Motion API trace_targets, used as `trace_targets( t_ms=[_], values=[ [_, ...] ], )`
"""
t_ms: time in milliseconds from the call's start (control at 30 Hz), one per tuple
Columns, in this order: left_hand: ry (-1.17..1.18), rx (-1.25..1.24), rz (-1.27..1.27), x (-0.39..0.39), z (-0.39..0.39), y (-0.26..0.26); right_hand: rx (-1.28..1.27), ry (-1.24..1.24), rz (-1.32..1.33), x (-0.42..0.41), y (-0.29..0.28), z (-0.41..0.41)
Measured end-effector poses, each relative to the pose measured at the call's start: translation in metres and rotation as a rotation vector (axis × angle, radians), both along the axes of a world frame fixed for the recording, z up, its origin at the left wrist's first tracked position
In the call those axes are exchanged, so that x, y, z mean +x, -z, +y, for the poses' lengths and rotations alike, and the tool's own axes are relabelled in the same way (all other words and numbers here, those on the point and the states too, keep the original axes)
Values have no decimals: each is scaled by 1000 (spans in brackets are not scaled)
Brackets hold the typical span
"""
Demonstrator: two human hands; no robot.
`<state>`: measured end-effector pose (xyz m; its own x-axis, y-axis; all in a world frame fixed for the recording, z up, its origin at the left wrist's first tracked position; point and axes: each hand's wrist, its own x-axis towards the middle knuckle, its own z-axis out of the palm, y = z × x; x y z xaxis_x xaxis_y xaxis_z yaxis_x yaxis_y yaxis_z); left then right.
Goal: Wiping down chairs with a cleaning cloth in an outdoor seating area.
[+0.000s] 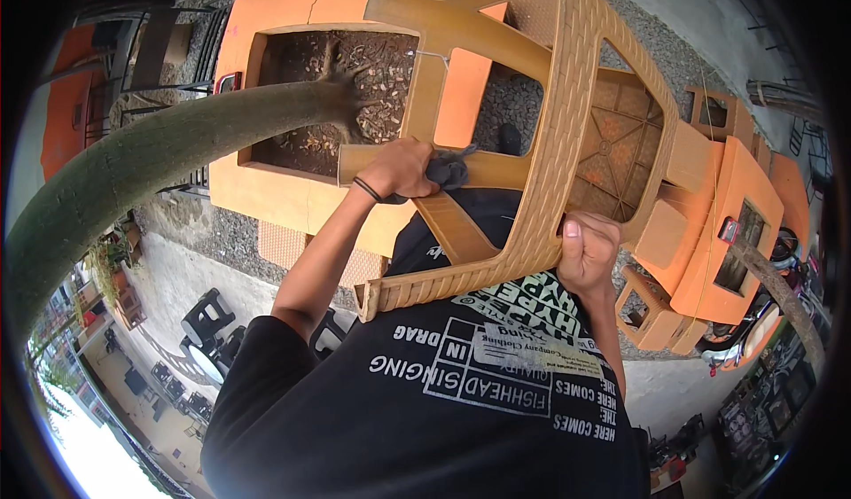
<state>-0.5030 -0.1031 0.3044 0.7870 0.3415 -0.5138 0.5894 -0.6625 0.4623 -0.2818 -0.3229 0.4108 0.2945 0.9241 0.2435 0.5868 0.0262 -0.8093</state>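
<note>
A tan plastic stool with a woven-pattern surface (pixel 564 120) is held tilted on its side in front of my torso. Its legs point to the left, and the ribbed underside of the seat (pixel 615 143) shows through a side opening. My left hand (pixel 401 168) grips a dark grey cloth (pixel 450 168) against one of the legs, near the crossbar. At the stool's near right edge, my right hand (pixel 588 250) is closed around the frame below the side opening. Part of the right fingers is hidden behind the plastic.
An orange planter bench (pixel 309 210) with a soil bed (pixel 382 53) lies beyond the stool; a thick green trunk (pixel 179 123) rises from it and curves left. More tan stools (pixel 641 309) surround a second orange planter (pixel 688 260) at right. Gravel (pixel 638 27) covers the ground.
</note>
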Motion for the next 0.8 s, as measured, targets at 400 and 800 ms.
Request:
trace_targets(
  t_ms=[400, 800],
  values=[
    [48, -626, -271, 24, -22, -117, -45, 9, 1, -2, 0, -3],
    [78, -221, -99, 1, -3, -49, -48, 36, -14, 2, 2, -6]
  ],
)
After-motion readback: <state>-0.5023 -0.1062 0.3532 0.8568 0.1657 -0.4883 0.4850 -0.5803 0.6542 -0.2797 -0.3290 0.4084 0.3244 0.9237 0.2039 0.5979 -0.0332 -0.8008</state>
